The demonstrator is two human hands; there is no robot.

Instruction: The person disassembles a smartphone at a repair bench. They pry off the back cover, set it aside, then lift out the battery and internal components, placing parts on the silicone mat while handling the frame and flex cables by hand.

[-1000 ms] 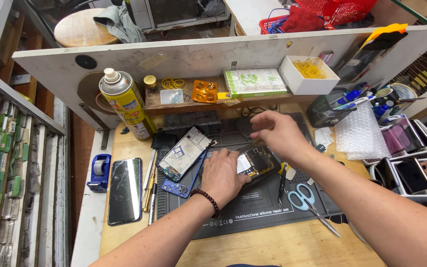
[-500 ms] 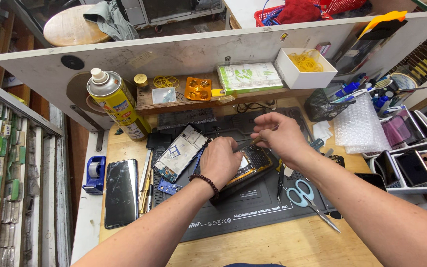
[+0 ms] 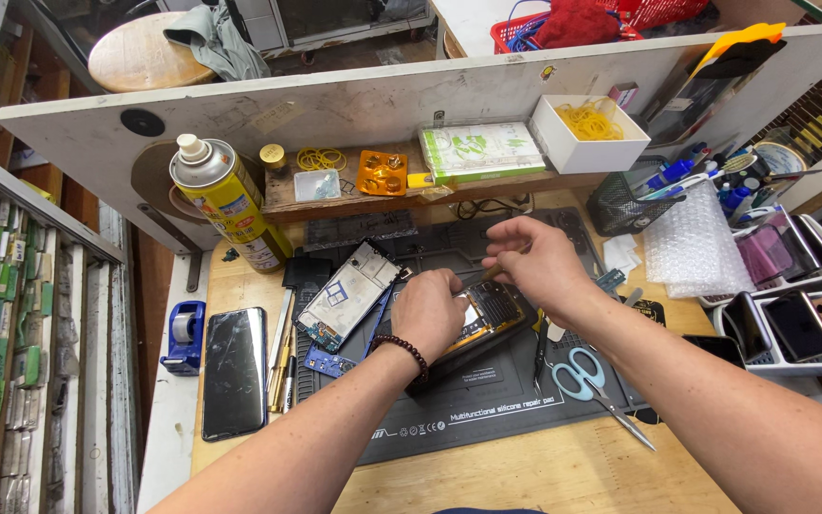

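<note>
An opened phone (image 3: 492,312) with its insides showing lies on a dark repair mat (image 3: 487,409). My left hand (image 3: 427,312), a bead bracelet on the wrist, presses down on the phone's left side. My right hand (image 3: 533,262) hovers just above the phone and pinches a thin tool (image 3: 483,277) whose tip points down at the phone's top. A bare phone frame (image 3: 347,294) lies on the mat left of my left hand, with a small blue circuit board (image 3: 327,362) below it.
A yellow spray can (image 3: 227,202) stands at the back left. A black phone (image 3: 234,370) and a blue tape dispenser (image 3: 184,337) lie left of the mat. Scissors (image 3: 590,379) lie to the right. Bubble wrap (image 3: 694,245) and trays of phones (image 3: 801,319) sit far right.
My right hand with the thin tool has lifted slightly and shifted over the phone's top. My left hand stays pressed on the phone.
</note>
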